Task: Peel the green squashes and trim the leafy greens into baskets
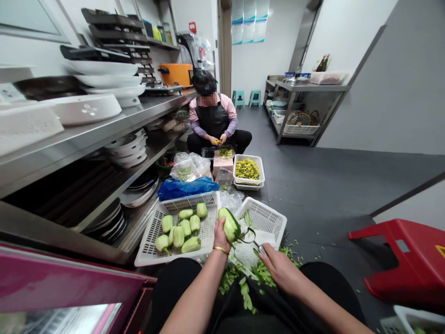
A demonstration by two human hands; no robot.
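Vegetable (230, 226), part dark-skinned and part pale green, sits in left hand (222, 239), fingers wrapped around its side, over the area where two white baskets meet. Right hand (278, 266) grips peeler (260, 248) by the handle; looped head is at the vegetable's dark end, contact unclear. Left basket (210, 218): loose group of pale green vegetables (178, 235). Right basket (271, 218): some green strips (247, 218). Peelings (264, 273) lie heaped below. Opposite, co-worker (212, 116) crouches, holding yellow pieces (217, 142).
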